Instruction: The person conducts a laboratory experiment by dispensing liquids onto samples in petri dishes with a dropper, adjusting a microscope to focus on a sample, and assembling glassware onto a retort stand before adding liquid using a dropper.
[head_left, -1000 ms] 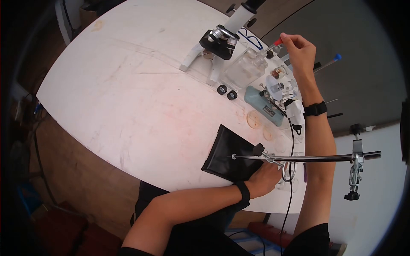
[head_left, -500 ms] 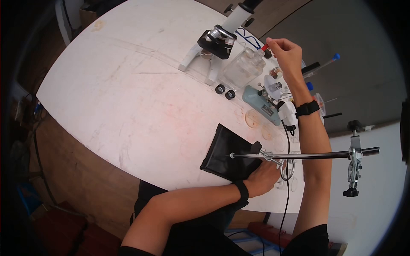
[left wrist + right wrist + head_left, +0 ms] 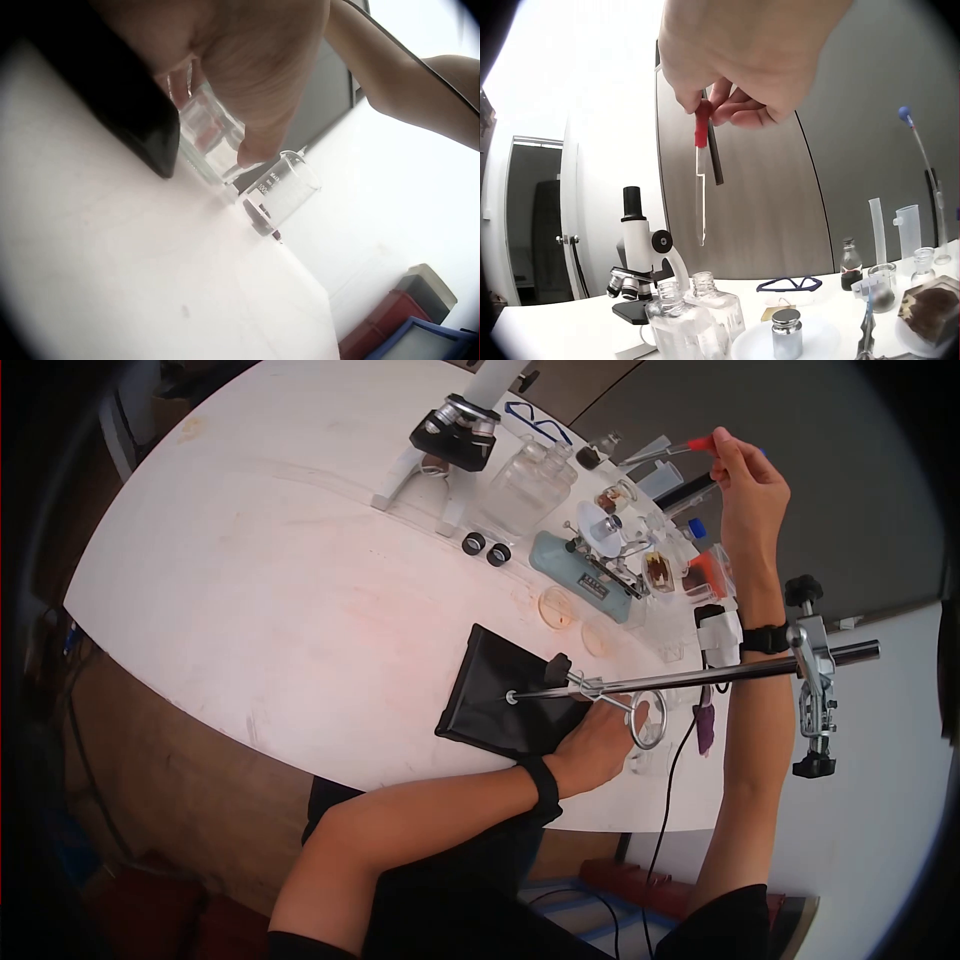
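Observation:
My right hand (image 3: 755, 505) (image 3: 750, 60) pinches the red rubber bulb (image 3: 703, 124) of a glass dropper (image 3: 655, 455) (image 3: 700, 195). In the right wrist view the dropper hangs nearly upright, tip down, above and apart from the clear glass bottles (image 3: 520, 490) (image 3: 679, 330). Beside the black stand base (image 3: 510, 710), my left hand (image 3: 595, 745) (image 3: 255, 67) curls round a clear glass vessel (image 3: 210, 139) at the table surface; its fingertips are partly hidden. An empty-looking graduated beaker (image 3: 281, 195) stands just beyond the thumb.
A metal stand rod (image 3: 700, 679) with a ring and clamp (image 3: 815, 690) crosses above the left hand. Microscope (image 3: 460, 435), blue-framed glasses (image 3: 540, 422), green balance (image 3: 580, 575) and petri dishes (image 3: 555, 608) lie around. A black cable (image 3: 665, 825) hangs over the table edge.
My right hand has lifted the dropper from the bottle mouth and carried it to the right. The head view has shifted; my left hand remains beside the stand base.

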A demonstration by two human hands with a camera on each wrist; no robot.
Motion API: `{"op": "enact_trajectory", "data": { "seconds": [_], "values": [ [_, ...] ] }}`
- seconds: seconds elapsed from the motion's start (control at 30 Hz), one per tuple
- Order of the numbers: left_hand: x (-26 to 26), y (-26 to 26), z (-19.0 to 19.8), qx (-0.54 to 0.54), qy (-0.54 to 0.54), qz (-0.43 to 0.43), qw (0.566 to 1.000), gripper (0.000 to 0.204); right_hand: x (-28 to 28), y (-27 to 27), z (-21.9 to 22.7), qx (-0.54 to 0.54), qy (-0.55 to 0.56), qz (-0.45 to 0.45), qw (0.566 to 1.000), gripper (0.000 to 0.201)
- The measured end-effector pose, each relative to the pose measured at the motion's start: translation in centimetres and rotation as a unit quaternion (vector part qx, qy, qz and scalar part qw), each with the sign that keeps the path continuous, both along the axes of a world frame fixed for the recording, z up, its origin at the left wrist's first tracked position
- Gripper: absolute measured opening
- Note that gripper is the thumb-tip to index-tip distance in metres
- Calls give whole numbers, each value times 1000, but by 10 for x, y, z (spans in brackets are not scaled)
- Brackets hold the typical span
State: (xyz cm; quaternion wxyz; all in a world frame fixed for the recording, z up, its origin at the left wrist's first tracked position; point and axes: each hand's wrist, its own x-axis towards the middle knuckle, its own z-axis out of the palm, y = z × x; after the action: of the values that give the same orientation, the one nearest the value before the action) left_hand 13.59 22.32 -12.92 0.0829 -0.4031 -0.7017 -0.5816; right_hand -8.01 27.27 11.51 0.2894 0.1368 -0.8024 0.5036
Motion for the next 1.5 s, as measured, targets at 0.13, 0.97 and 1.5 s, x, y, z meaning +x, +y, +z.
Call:
{"op": "enact_trajectory", "data": {
  "seconds": [0.13, 0.97, 1.5],
  "values": [
    [2, -8, 11, 37, -8, 20, 999, 57, 56, 56, 15, -24, -9, -17, 1000, 17],
    [-2, -11, 11, -37, -2, -11, 999, 71, 318, 170, -89, 63, -84, -225, 969, 7],
    [-2, -11, 11, 6, 4, -8, 1000, 66, 318, 174, -101, 100, -101, -262, 955, 8]
  ]
}}
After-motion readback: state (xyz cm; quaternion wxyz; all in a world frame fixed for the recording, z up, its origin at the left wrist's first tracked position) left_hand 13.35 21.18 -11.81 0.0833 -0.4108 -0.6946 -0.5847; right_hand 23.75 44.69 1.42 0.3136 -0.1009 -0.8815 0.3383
